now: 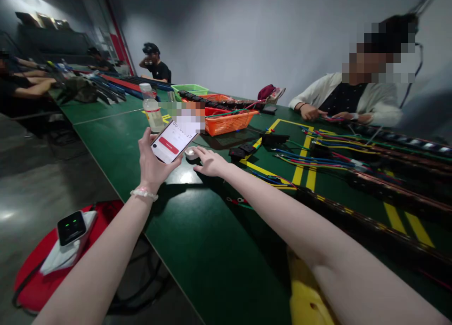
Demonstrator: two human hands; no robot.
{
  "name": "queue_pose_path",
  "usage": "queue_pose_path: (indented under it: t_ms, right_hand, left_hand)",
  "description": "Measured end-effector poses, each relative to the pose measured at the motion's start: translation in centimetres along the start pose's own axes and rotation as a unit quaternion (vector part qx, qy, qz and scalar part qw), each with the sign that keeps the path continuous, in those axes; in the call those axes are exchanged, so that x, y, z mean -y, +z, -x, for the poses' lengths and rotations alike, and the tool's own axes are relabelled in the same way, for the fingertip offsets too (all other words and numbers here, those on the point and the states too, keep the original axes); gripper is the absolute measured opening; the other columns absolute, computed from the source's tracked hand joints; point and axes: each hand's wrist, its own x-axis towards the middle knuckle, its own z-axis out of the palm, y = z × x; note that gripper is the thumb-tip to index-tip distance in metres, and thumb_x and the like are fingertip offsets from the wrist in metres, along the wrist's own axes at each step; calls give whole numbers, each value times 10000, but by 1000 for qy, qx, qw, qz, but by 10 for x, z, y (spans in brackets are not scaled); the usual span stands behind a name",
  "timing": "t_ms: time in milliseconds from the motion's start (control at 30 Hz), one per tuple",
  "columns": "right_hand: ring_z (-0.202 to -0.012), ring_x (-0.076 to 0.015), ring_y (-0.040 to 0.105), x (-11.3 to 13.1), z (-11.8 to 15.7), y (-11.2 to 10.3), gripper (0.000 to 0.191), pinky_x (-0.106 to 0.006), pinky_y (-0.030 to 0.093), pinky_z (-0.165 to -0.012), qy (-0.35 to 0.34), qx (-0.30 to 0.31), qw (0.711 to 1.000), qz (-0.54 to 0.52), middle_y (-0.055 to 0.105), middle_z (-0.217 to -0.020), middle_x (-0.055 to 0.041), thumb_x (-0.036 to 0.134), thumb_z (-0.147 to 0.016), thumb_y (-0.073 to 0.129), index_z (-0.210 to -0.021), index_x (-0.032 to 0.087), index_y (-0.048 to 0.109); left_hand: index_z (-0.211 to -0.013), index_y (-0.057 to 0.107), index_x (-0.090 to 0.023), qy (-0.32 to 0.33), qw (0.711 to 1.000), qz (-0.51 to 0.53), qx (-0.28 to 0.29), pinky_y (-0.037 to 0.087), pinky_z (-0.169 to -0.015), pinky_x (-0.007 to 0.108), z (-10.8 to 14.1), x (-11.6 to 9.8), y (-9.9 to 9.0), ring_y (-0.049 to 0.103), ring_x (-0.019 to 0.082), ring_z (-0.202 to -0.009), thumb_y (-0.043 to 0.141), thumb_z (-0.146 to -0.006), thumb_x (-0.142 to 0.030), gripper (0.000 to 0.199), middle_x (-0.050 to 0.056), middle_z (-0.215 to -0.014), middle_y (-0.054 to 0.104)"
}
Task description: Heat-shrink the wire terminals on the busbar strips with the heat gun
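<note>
A phone [173,141] with a lit white screen and a red button is gripped by my left hand [153,162], fingers behind it and thumb along its lower edge. My right hand [209,162] reaches over the green table, its fingertips at a small round silvery object [191,152] just right of the phone. The fingers of that hand are partly spread and bent. Whether they pinch the round object or only touch it is unclear. Behind the phone stands a clear bottle [152,110] with a white cap.
Orange baskets [229,123] and a green basket [190,88] stand behind my hands. Wire bundles [318,162] and long dark strips [381,193] cover the right side. A person handles wires across the table. A red stool [31,287] holds a device [71,228] at left.
</note>
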Motion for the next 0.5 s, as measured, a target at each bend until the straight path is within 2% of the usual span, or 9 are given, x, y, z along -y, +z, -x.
queue_pose_path:
  t_ms: [133,200,267,367,500]
  right_hand:
    - [-1280,-298,387,5,28,-13,783,-401,360,-1013,-14,31,999,12,241,-1497,-142,409,-797,551,-1439,118,212]
    - [-1327,-279,318,0,48,-25,880,-359,310,-1057,-17,38,999,22,212,-1496,-183,396,-753,601,-1439,47,175]
    - [-1345,-300,277,-11,71,-38,865,-397,282,-1073,5,36,999,36,194,-1490,-219,401,-768,577,-1430,5,183]
    - [-1317,-355,312,-35,117,-58,747,-464,291,-1054,52,31,996,58,303,-1432,-265,413,-789,543,-1368,-14,343]
    - [-1307,-361,328,-55,186,-76,663,-494,292,-1047,97,16,991,86,349,-1420,-234,464,-803,515,-1318,50,455]
  left_hand:
    - [-1393,169,-223,6,1000,7,15,412,-975,464,3,-4,-1,476,275,-1133,780,-552,-351,1048,102,-1202,445]
    - [-1384,189,-223,17,999,11,35,430,-958,458,6,-8,-3,497,268,-1105,779,-553,-359,1028,104,-1195,459]
    - [-1371,213,-220,39,997,15,69,443,-947,456,10,-14,-4,507,267,-1096,777,-559,-359,998,110,-1200,461]
    - [-1340,255,-210,77,987,16,141,449,-943,454,16,-24,-5,506,272,-1111,765,-579,-345,926,118,-1215,450]
    - [-1296,295,-204,108,969,5,222,437,-959,456,22,-35,-4,494,280,-1131,747,-600,-341,842,114,-1205,448]
